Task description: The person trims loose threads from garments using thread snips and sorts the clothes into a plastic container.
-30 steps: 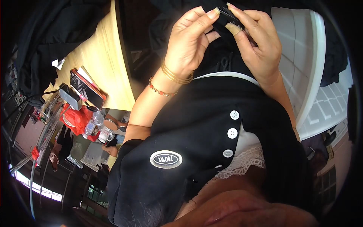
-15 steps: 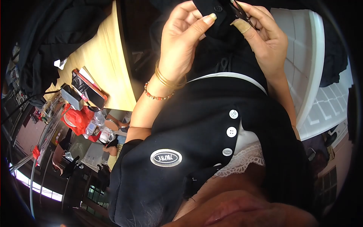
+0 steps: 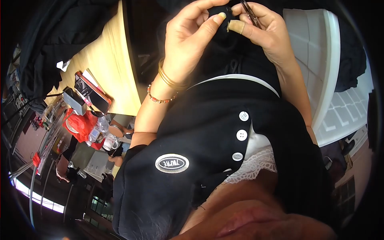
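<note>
Clock read on the head view, twelve being away from the wearer's body.

Black cloth [image 3: 218,10] up near twelve, close to the top edge of view, between the two hands. Left hand [image 3: 184,36] grips it, thumb pressed against fingers; from the middle of that hand the cloth lies toward one to two o'clock.

Right hand [image 3: 274,34] across from it, fingers curled round a slim dark tool [image 3: 251,15], perhaps small snips. Tool's long axis runs roughly eleven to five, upper end cut off by the frame edge; whether its blades are parted, unclear. From the middle of this hand the cloth lies toward ten.

Key relation: cloth edge faces the right hand's fingertips across a very narrow gap, if any. Right thumb, wrapped in a tan covering [image 3: 237,27], points toward nine, its tip right at the cloth's edge; contact not certain. Left hand nearer the cloth, being on it; tool sits toward three from the cloth, just beside it. Cloth's own long axis not readable, black against black.

Farther off: wooden table [image 3: 108,68] toward ten, white plastic bin [image 3: 334,72] toward two.
</note>
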The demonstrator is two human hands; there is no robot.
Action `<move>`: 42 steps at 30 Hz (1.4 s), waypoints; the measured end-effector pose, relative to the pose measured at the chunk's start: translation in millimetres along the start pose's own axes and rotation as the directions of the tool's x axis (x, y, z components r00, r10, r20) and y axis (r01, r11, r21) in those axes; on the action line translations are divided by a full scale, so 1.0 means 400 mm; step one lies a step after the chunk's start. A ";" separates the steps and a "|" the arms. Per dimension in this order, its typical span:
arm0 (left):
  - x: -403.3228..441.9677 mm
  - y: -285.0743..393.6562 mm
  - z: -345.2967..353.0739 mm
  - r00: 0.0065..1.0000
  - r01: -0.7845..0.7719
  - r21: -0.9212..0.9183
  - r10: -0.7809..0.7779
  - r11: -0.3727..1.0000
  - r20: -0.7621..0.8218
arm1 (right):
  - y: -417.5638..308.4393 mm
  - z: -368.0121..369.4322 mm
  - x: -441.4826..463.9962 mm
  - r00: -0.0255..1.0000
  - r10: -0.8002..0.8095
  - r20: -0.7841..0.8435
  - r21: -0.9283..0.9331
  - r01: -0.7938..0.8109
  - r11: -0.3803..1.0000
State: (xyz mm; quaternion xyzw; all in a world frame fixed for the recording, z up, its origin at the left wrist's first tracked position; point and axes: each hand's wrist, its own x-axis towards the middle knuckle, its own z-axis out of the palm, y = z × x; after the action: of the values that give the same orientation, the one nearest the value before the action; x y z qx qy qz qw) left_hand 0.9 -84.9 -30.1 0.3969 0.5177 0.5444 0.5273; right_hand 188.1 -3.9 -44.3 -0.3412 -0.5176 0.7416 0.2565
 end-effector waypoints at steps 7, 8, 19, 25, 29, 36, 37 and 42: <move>0.010 0.017 -0.003 0.997 -0.010 0.027 0.007 1.000 0.081 | 0.002 -0.007 -0.002 0.996 0.094 -0.005 0.052 -0.094 0.994; 0.010 0.019 -0.013 0.995 -0.009 0.053 0.003 0.999 0.103 | -0.015 -0.005 -0.008 0.988 0.153 -0.013 0.098 -0.151 0.984; 0.010 0.030 -0.006 0.993 0.064 0.034 -0.067 0.997 0.094 | 0.027 -0.040 -0.015 0.999 -0.009 0.038 0.147 0.004 0.989; 0.000 0.029 -0.010 0.992 0.105 -0.071 -0.099 0.992 0.076 | 0.016 -0.032 -0.015 0.998 -0.052 0.023 0.008 0.052 0.999; -0.005 0.014 -0.012 0.989 0.144 -0.197 -0.134 0.970 0.066 | -0.017 -0.012 -0.018 1.000 -0.008 0.014 0.027 0.008 1.000; -0.004 0.002 -0.026 0.988 0.151 -0.180 -0.144 0.972 0.050 | -0.051 -0.022 -0.015 0.966 -0.257 0.008 -0.274 0.249 0.929; -0.004 0.003 -0.024 0.989 0.144 -0.186 -0.138 0.972 0.043 | -0.053 -0.026 -0.016 0.964 -0.264 0.014 -0.344 0.253 0.904; -0.001 0.003 -0.020 0.994 0.111 -0.243 -0.109 0.964 0.022 | -0.096 -0.013 -0.018 0.946 -0.305 0.106 -0.682 0.292 0.670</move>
State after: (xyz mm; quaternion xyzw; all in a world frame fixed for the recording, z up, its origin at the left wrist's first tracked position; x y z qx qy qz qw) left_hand -7.1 -86.5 -30.1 0.3022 0.4659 0.5719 0.6038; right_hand 197.9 6.6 -7.5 -0.3288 -0.8022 0.4405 0.2332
